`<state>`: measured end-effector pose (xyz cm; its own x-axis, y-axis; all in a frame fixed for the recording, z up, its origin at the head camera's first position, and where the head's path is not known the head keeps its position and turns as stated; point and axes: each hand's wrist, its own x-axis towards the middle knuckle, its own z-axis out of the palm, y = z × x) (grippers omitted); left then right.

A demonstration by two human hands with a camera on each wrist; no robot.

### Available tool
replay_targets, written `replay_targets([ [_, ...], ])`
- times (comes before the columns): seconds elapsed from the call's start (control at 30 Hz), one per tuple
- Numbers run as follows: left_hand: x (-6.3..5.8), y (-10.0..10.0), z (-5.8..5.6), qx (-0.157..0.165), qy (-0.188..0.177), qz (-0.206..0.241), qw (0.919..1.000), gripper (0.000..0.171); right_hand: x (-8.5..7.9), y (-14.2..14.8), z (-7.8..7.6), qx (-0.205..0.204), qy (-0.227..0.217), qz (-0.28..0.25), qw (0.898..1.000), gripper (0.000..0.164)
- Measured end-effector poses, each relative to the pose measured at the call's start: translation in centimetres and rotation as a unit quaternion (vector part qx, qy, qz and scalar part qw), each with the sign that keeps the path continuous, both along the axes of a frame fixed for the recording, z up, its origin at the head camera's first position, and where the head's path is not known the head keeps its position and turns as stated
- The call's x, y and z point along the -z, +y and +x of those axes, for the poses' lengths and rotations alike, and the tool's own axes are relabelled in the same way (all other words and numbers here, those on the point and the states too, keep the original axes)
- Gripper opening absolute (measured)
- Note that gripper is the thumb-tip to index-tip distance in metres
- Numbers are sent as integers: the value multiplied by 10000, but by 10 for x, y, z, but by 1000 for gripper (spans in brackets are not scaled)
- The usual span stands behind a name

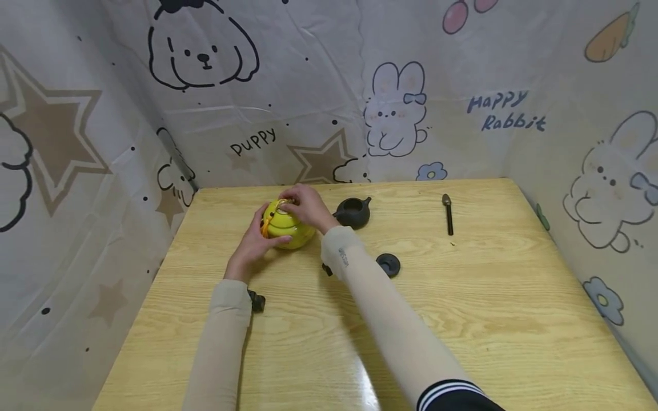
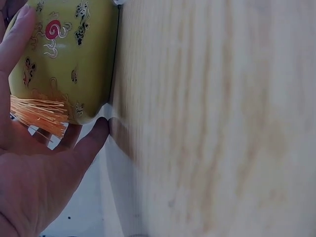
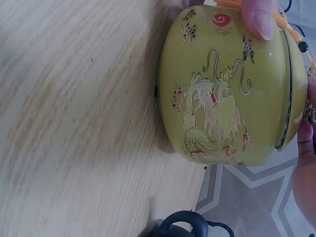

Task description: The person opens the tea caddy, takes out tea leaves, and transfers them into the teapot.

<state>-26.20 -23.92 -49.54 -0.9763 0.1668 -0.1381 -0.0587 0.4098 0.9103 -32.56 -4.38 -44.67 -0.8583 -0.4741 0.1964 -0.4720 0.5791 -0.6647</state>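
Note:
A round yellow ceramic jar (image 1: 294,236) with a dragon pattern stands on the left side of the table. My left hand (image 1: 251,242) holds it from the left, its thumb (image 3: 258,20) against the yellow wall. An orange tassel (image 2: 42,114) hangs between this hand and the jar. From above, my right hand (image 1: 310,206) pinches the ornate metal knob (image 3: 311,109) of the jar's lid (image 3: 296,94). The lid sits on the jar, and a dark seam shows beneath its rim.
Right of the jar is a small black teapot (image 1: 354,213), uncovered, partly behind my right wrist. A round black lid (image 1: 388,265) lies nearer on the wooden table (image 1: 493,297). Farther right lies a dark-handled spoon (image 1: 448,214). Printed cloth walls (image 1: 308,74) enclose the table's back and sides.

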Motion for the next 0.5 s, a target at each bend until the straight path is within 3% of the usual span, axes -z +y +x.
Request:
replay_targets([
  [0.13, 12, -4, -5, -36, 144, -118, 9998, 115, 1, 0, 0, 30, -24, -36, 10000, 26],
  [0.5, 14, -6, -8, -62, 303, -332, 9990, 118, 5, 0, -1, 24, 33, -366, 9993, 25],
])
